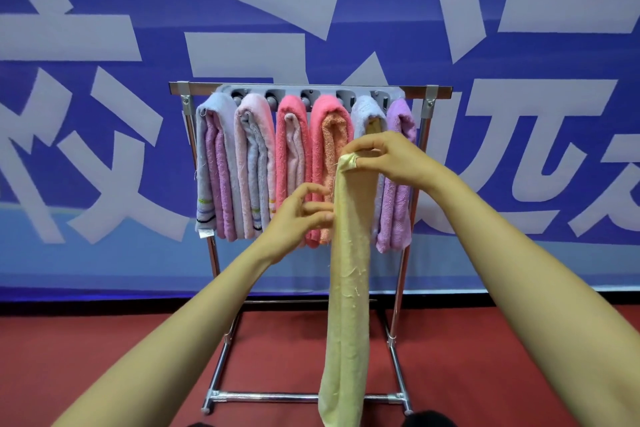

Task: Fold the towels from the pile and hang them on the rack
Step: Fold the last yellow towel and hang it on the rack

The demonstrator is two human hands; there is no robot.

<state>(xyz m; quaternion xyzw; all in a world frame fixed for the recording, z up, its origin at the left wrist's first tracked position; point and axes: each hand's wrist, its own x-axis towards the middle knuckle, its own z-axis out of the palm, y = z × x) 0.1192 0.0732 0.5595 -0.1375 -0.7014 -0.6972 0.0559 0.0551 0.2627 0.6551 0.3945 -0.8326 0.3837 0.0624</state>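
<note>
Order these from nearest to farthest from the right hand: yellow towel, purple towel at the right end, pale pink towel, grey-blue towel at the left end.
1. yellow towel: pinched by the right hand.
2. purple towel: right end of the rack, just behind the hand.
3. pale pink towel: second from left.
4. grey-blue towel: left end.

Six hanging towel bundles (221,166), one yellow towel (349,270), one rack (277,396), one left hand (298,218) and one right hand (384,158).
</note>
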